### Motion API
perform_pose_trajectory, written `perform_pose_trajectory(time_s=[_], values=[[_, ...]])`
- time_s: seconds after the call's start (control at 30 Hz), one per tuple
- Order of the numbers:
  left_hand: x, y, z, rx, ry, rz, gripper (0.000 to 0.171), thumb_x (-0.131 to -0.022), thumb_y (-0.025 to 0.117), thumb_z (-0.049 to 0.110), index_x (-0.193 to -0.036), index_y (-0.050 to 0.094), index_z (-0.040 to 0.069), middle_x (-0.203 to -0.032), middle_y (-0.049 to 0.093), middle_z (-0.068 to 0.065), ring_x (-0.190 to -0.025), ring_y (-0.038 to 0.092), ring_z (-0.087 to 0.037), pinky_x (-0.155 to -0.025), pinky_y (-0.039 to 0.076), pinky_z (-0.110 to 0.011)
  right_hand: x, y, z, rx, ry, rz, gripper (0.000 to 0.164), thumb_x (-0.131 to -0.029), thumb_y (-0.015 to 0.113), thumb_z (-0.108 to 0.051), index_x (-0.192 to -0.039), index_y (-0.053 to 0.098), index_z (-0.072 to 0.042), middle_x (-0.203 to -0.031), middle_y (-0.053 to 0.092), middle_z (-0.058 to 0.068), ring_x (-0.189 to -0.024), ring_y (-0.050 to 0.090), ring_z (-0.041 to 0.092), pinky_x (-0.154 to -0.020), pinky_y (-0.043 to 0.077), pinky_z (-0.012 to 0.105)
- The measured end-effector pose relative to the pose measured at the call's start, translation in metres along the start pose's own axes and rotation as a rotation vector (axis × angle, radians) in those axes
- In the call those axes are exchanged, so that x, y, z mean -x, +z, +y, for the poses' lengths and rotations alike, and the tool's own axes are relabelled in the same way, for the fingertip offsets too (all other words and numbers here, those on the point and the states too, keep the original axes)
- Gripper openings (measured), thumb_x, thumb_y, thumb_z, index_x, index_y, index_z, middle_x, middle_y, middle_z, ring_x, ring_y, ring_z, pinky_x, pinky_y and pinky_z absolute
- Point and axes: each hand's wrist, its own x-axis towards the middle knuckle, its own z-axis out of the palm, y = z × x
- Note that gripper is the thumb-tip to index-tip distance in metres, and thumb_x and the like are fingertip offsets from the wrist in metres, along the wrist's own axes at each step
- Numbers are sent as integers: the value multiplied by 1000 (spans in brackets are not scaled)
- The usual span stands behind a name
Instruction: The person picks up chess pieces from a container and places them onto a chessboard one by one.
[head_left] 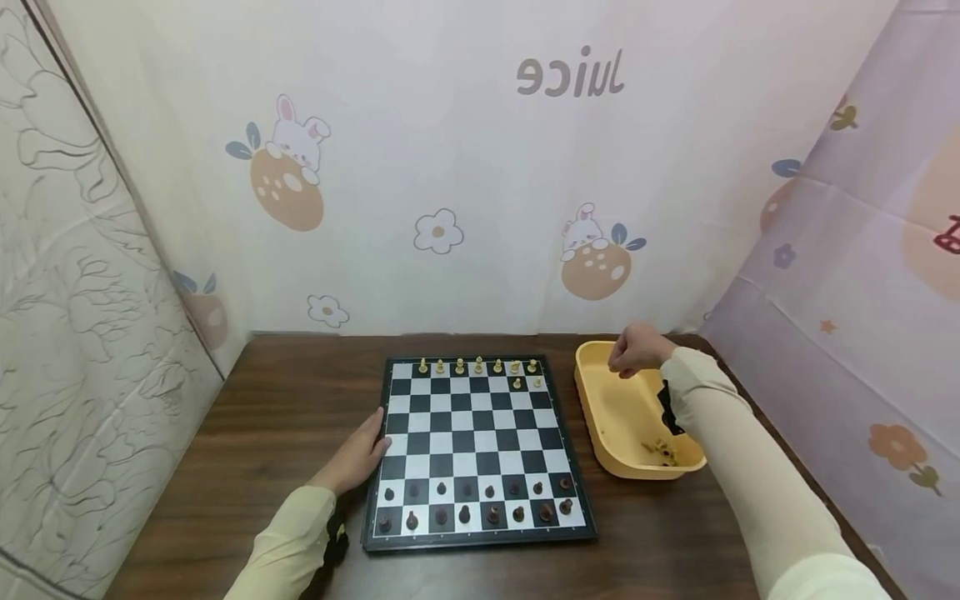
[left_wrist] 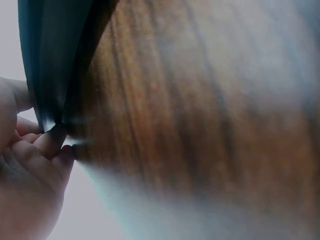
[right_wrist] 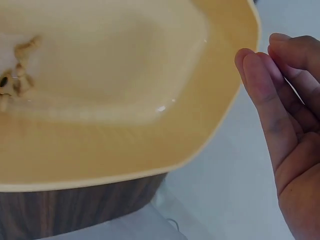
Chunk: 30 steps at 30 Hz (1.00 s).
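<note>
A magnetic-looking chessboard with black and white squares lies on the table. Brown pieces fill its two near rows; yellowish pieces stand along the far row, with two more before them at the right. My left hand holds the board's left edge, thumb at the rim; the left wrist view has its fingertips against the dark edge. Above the far end of a yellow tray is my right hand, fingers bent and tips close together. Whether a small piece sits between them, I cannot tell.
Several small yellowish pieces lie in the near end of the tray, which stands just right of the board. The brown wooden table meets a printed cloth wall at the back. More cloth hangs at both sides.
</note>
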Motion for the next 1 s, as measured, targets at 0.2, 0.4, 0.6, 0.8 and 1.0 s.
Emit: perform_pose_trajectory(time_s=[0.2,0.4,0.6,0.8,1.0], values=[[3,1,-2,5,-17,1,62,-100,48,13,-149,15,-5,-153,20,-25,-139,21,-40,-111,21,-54,2,18,2,-7,-10,-29,4,-83,66,6,-82,68,8,-75,67,11,-68,69,24,-66,59,39],[4,1,-4,6,-14,5,62,-100,48,13,-149,15,-6,-153,21,-25,-139,22,-40,-111,22,-54,6,35,7,36,-53,-46,4,-80,66,8,-77,68,8,-71,67,10,-65,68,23,-62,59,36],[4,1,-6,3,9,14,62,-100,48,12,-148,14,-7,-152,21,-27,-139,22,-40,-111,22,-54,13,50,7,102,-86,-75,5,-75,66,9,-78,69,7,-69,66,7,-60,64,17,-56,56,30],[5,1,-6,4,0,15,62,-100,49,12,-149,15,-7,-152,21,-26,-139,23,-40,-111,22,-54,11,63,14,138,-99,-133,9,-73,68,9,-76,69,0,-69,66,5,-59,63,16,-55,55,29],[4,3,-5,-1,-3,13,62,-100,49,12,-149,15,-6,-152,21,-26,-139,22,-40,-111,21,-54,6,72,27,151,-188,-179,14,-73,71,8,-70,69,-5,-66,65,1,-56,62,11,-51,54,27]])
